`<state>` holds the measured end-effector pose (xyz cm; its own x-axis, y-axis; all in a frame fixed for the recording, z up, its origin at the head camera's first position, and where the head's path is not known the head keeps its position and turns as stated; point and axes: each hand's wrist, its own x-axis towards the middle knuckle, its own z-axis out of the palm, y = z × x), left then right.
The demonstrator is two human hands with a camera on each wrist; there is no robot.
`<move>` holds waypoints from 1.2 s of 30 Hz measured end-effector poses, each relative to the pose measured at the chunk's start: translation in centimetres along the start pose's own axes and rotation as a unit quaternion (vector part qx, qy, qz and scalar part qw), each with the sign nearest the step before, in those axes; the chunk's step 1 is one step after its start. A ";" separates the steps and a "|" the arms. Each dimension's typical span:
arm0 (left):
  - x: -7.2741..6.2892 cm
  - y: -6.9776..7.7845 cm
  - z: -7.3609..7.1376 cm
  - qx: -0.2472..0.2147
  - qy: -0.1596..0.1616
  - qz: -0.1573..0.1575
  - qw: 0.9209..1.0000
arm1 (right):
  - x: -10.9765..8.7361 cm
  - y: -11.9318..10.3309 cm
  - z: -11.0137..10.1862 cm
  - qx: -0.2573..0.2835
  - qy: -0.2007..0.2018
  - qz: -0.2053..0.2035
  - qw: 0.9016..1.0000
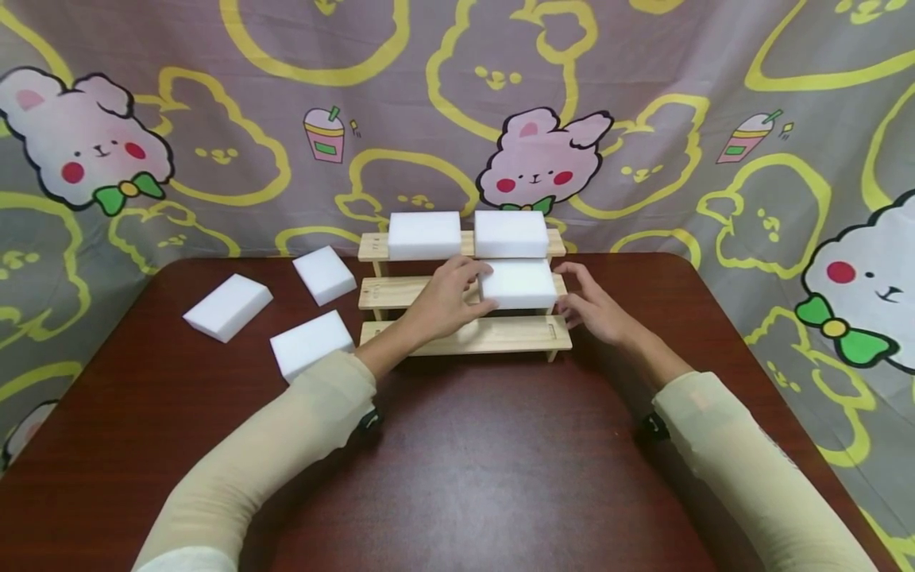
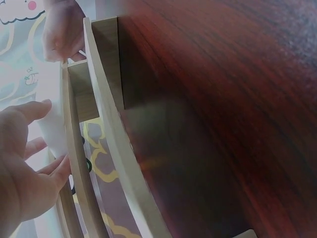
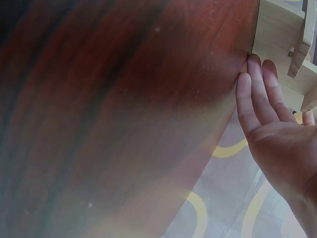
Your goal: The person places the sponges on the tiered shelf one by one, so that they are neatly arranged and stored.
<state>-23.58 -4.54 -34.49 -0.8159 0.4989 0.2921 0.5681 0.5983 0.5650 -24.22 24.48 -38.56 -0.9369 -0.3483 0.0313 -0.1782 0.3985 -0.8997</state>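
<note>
A white foam block [image 1: 518, 284] sits on the right part of the middle step of a three-step wooden rack [image 1: 457, 340]. My left hand [image 1: 450, 295] grips the block's left end, thumb at the front lower corner and fingers toward the back. In the left wrist view the thumb of this left hand [image 2: 25, 163] lies along the block's white face [image 2: 52, 116]. My right hand [image 1: 596, 306] is beside the rack's right end, fingers parted and loosely bent, close to the block's right end. The right wrist view shows this right hand [image 3: 277, 119] with its fingertips by the rack's wooden side [image 3: 277, 39].
Two more white blocks, a left one [image 1: 425, 235] and a right one [image 1: 511, 233], stand on the top step. Left of the rack lie three loose ones: a far block [image 1: 324, 275], an outer block [image 1: 227, 308] and a near block [image 1: 311, 345]. A patterned curtain [image 1: 400, 103] hangs behind the dark table [image 1: 486, 477].
</note>
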 end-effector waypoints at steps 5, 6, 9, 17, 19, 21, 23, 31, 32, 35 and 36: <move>-0.2 0.0 -0.2 0.003 -0.003 0.000 1.000 | 0.0 0.0 0.0 -0.002 -0.002 -0.002 1.000; -0.3 0.1 -0.2 0.003 -0.003 0.000 1.000 | 0.0 0.0 0.0 -0.001 -0.003 -0.003 1.000; -0.6 0.2 -0.5 0.003 -0.003 -0.001 1.000 | 0.0 -0.1 0.0 0.000 -0.005 -0.005 1.000; -1.9 0.2 -1.5 -0.019 0.001 0.006 1.000 | 0.1 0.0 0.0 0.000 -0.002 -0.001 1.000; -2.3 0.1 -1.8 -0.030 0.003 0.010 1.000 | 0.0 0.0 -0.1 -0.001 -0.001 -0.002 1.000; -2.7 0.0 -2.2 -0.041 0.003 0.013 0.999 | 0.0 -0.1 -0.1 -0.001 -0.001 -0.001 1.000; -3.1 -0.2 -2.6 -0.046 0.003 0.016 0.999 | -0.1 -0.1 -0.1 -0.004 -0.001 -0.001 1.000; -4.9 -1.1 -4.2 -0.079 0.008 0.021 0.997 | -0.2 -0.2 0.0 -0.008 -0.003 -0.001 1.000; -5.1 -1.2 -4.4 -0.084 0.009 0.022 0.996 | -0.3 -0.2 0.0 -0.009 -0.004 0.000 1.000; -5.7 -1.6 -4.9 -0.098 0.013 0.020 0.995 | -0.3 -0.2 0.0 -0.012 -0.004 0.002 1.000; -6.0 -1.8 -5.1 -0.100 0.015 0.020 0.995 | -0.3 -0.2 0.0 -0.013 -0.003 0.003 1.000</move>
<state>-20.27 -11.79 -33.25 -0.7970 0.5001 0.3387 0.5705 0.4392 0.6940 -23.93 24.47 -38.41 -0.9360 -0.3513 0.0232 -0.1805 0.4225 -0.8882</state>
